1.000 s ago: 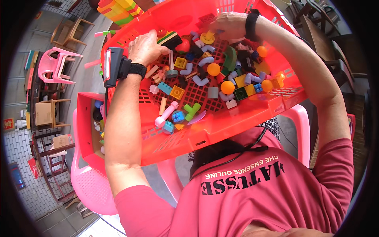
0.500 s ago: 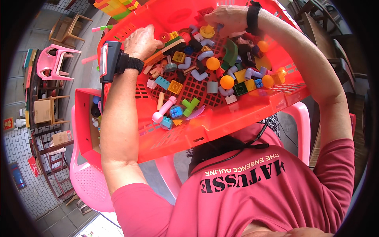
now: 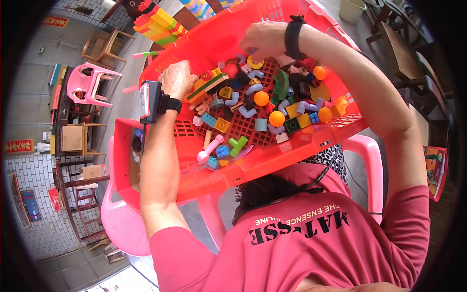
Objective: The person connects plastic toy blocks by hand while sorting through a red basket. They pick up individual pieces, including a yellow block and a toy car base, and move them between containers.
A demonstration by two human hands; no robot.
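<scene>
A red plastic basket (image 3: 228, 182) holds many loose toy pieces. My left hand (image 3: 177, 80) is closed at its left side, by the end of a long orange-and-green strip of stacked bricks (image 3: 209, 89); whatever its fingers hold is hidden. Toward the far side, my right hand (image 3: 265, 41) has its fingers curled down, with a bit of blue at the fingertips too small to name. Nearest it lie a yellow ring-shaped piece (image 3: 255, 63) and greyish-blue pipe pieces (image 3: 253, 90). Orange balls (image 3: 261, 99), a pink dumbbell-shaped piece (image 3: 210, 149) and a green block (image 3: 237, 145) lie closer to me.
A red box (image 3: 127, 168) sits on a pink chair (image 3: 124, 224) left of the basket. Built brick stacks (image 3: 158, 24) stand beyond the far left rim. Another pink chair (image 3: 87, 85) and wooden furniture are farther left; a dark wooden table (image 3: 399, 48) is at right.
The view has shifted, so the basket sits lower in it. Over the pieces, my right hand has moved left and slightly farther away. My left hand stays beside the brick strip.
</scene>
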